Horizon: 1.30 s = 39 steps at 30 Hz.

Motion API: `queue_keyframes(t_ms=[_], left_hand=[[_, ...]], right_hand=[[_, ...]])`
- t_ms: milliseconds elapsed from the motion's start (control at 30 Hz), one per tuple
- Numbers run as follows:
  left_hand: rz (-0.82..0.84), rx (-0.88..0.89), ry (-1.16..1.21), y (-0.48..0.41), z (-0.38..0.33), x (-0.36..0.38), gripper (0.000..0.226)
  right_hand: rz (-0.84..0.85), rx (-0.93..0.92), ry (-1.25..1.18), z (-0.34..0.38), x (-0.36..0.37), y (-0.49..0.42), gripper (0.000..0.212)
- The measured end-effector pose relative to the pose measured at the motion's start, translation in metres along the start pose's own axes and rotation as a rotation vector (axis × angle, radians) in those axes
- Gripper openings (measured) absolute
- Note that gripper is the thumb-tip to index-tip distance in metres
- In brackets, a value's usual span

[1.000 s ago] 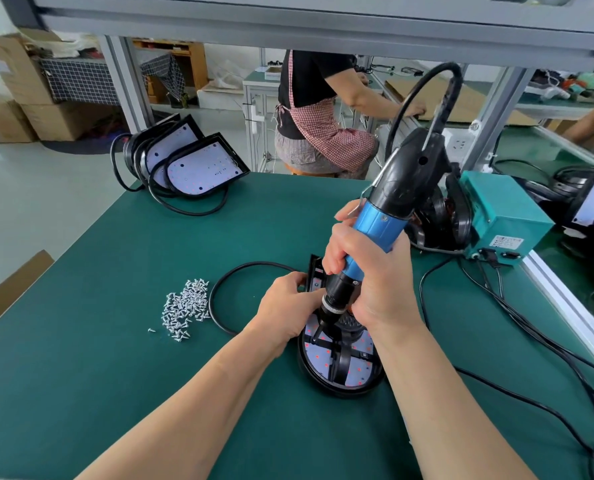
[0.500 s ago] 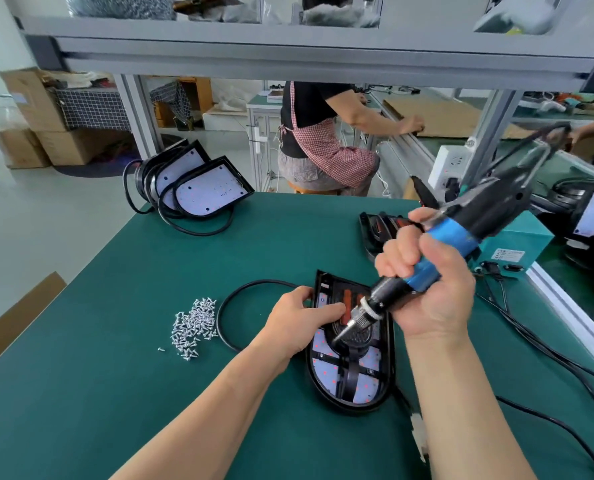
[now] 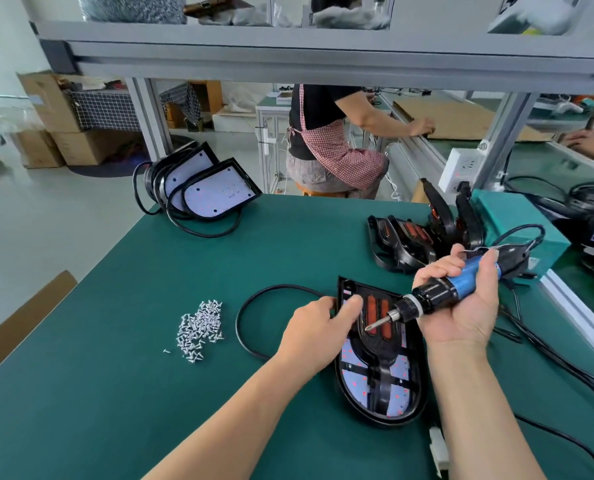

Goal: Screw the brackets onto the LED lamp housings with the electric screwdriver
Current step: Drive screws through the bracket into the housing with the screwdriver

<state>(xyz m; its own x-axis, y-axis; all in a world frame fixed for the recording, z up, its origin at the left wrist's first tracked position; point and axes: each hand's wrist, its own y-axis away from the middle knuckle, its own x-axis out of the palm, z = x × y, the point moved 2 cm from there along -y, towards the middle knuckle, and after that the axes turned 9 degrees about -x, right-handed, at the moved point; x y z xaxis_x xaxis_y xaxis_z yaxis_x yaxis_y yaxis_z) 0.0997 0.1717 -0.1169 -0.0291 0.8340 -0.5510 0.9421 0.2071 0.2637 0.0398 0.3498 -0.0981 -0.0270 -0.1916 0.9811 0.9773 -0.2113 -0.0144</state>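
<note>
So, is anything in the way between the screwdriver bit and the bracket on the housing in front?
Nothing visible. The right hand holds the electric screwdriver tilted, its bit pointing at the bracket on the lamp housing. The left hand holds the housing's upper left edge, beside the bit, not under it.

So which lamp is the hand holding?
The lamp lying flat right in front of the person: the left hand holds its top corner. The stacked lamps lean together far off at the left, and nobody touches them.
</note>
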Motion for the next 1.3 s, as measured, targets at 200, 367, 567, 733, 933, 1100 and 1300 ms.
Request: queue_keyframes(t_ms=[200,367,567,733,933,1100,1300], left_hand=[[-0.309,0.053,-0.145,-0.003,0.023,-0.055,0.017],[-0.194,-0.038,-0.33,-0.009,0.049,-0.121,0.013],[-0.03,-0.035,-0.616,-0.006,0.059,-0.144,0.019],[-0.012,-0.028,-0.78,-0.005,0.06,-0.141,0.017],[-0.019,0.005,-0.81,-0.008,0.061,-0.14,0.016],[-0.07,0.044,-0.676,-0.005,0.057,-0.139,0.019],[-0.008,0.122,0.06,0.012,0.013,-0.107,0.009]], right_hand=[[-0.001,0.058,0.046,-0.01,-0.001,0.002,0.038],[-0.002,0.073,0.087,-0.013,-0.002,0.004,0.035],[0.0,0.081,0.09,-0.013,-0.002,0.003,0.033],[0.011,0.082,0.102,-0.013,-0.003,0.004,0.032],[0.019,0.082,0.108,-0.014,-0.003,0.004,0.031],[0.028,0.094,0.082,-0.015,-0.003,0.003,0.032],[0.011,0.09,0.054,-0.015,-0.002,0.003,0.031]])
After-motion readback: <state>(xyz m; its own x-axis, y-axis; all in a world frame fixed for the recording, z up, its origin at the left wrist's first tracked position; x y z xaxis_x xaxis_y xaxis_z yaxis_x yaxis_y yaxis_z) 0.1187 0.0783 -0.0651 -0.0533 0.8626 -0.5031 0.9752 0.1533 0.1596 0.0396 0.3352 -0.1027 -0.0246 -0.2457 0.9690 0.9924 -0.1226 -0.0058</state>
